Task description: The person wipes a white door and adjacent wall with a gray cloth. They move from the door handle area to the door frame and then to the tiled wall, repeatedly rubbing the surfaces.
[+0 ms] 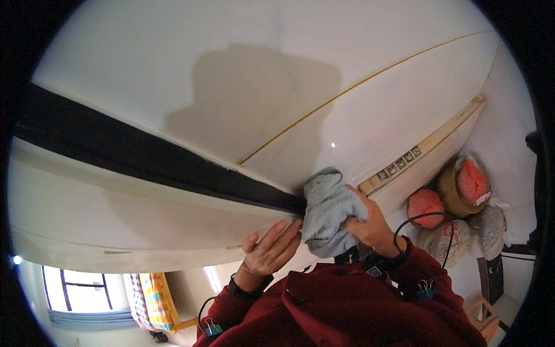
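Note:
My right hand (370, 223) grips a grey-blue cloth (327, 212), bunched up and slightly blurred. The cloth lies against the right end of a long black strip (160, 162), which runs between white tiled floor or wall and a pale, smooth panel (143, 212). Just left of the cloth, my left hand (271, 247) is spread with its fingers near the panel's edge and holds nothing. Both wrists wear dark bands with black cables, and binder clips sit on the dark red sleeves. Part of the strip's end is hidden behind the cloth.
A thin yellow line (321, 106) crosses the white tiles. To the right are a pale board with dark square marks (416, 152), a brown container (448, 191), red bags (426, 208) and whitish plastic bags (451, 240). A wooden stool (483, 319), a window (82, 288) and checked fabric (158, 299) also show.

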A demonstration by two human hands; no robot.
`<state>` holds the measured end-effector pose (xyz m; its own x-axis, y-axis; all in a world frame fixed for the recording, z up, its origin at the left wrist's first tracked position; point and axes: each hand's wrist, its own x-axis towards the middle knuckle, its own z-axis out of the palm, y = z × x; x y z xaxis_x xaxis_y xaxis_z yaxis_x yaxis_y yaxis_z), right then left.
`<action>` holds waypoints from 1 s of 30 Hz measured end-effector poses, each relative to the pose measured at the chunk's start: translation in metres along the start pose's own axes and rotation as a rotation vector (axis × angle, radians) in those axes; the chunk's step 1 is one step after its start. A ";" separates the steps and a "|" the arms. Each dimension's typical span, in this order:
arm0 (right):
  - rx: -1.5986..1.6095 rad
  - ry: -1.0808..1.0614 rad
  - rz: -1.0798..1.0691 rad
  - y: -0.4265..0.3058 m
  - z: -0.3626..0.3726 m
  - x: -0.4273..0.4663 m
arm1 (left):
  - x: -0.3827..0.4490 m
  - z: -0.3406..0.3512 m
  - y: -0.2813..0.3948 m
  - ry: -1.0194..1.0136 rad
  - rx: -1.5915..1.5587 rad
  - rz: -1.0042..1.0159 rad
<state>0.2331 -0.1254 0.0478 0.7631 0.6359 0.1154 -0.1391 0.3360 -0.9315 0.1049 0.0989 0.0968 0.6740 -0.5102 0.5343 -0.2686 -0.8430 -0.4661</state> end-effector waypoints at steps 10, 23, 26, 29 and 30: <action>-0.357 0.273 -0.274 0.070 -0.070 0.033 | 0.004 -0.004 0.003 -0.023 -0.058 -0.023; -0.263 0.701 -0.530 0.025 -0.065 0.035 | -0.009 -0.028 0.011 0.020 -0.383 -0.138; -0.053 0.514 -0.584 0.020 -0.022 0.034 | -0.020 -0.021 0.015 0.079 -0.402 -0.183; -0.359 0.363 -0.687 0.013 -0.005 0.030 | -0.040 -0.016 0.019 0.118 -0.409 -0.242; -0.512 0.296 -0.710 0.010 -0.003 0.027 | -0.048 -0.015 0.019 0.134 -0.408 -0.253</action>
<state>0.2538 -0.1066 0.0405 0.7026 0.1717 0.6905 0.6653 0.1857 -0.7231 0.0571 0.1048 0.0733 0.6652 -0.2762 0.6937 -0.3737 -0.9275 -0.0110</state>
